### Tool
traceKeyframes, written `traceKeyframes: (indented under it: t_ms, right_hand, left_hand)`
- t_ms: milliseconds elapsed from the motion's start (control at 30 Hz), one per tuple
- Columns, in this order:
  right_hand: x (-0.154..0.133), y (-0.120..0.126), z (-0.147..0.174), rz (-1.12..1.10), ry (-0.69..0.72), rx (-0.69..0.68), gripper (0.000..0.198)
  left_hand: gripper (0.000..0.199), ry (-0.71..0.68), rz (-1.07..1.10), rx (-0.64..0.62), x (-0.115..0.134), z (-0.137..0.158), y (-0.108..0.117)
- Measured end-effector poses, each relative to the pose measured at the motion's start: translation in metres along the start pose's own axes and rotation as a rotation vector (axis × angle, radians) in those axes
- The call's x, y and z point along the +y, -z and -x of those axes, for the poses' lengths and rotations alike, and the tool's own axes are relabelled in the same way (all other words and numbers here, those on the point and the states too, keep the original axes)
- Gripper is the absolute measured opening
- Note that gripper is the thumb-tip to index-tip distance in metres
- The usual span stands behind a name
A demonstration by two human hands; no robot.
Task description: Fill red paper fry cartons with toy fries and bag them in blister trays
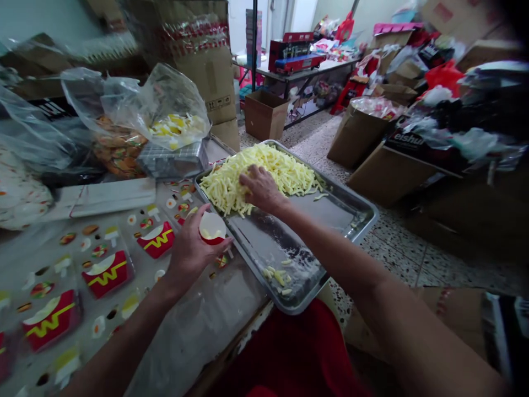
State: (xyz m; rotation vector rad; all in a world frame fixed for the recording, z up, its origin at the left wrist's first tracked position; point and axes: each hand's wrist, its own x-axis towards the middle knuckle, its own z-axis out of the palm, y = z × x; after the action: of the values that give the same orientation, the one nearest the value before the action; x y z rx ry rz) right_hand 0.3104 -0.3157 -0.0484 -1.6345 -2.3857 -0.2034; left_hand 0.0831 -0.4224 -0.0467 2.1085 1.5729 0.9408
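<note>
My left hand (190, 248) is closed around a small red fry carton (212, 240) with a white inside, tilted so its mouth faces up. A few pale pieces show inside it. Over the metal tray (285, 231), my right hand (264, 190) reaches into a heap of pale yellow french fries (273, 162), real or toy I cannot tell. Its fingers curl down among them, and their tips are partly hidden. Several loose fries (279, 275) lie at the tray's near corner.
Left of the tray, a table holds rows of clear-covered packs with red fry cartons (108, 274) and small toy foods. Behind them are a clear bag of yellow and white pieces (176, 128) and a bag of orange-brown pieces (118, 146). Cardboard boxes (266, 113) crowd the floor.
</note>
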Motion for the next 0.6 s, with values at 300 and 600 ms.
traceKeyframes:
  t_ms: [300, 600]
  right_hand:
    - [0.086, 0.065, 0.097, -0.322, -0.092, -0.288, 0.016]
    - [0.010, 0.016, 0.078, -0.104, -0.001, -0.261, 0.070]
  left_hand:
    - [0.086, 0.081, -0.116, -0.143, -0.021, 0.032, 0.040]
    - [0.086, -0.050, -0.179, -0.089, 0.008, 0.039, 0.044]
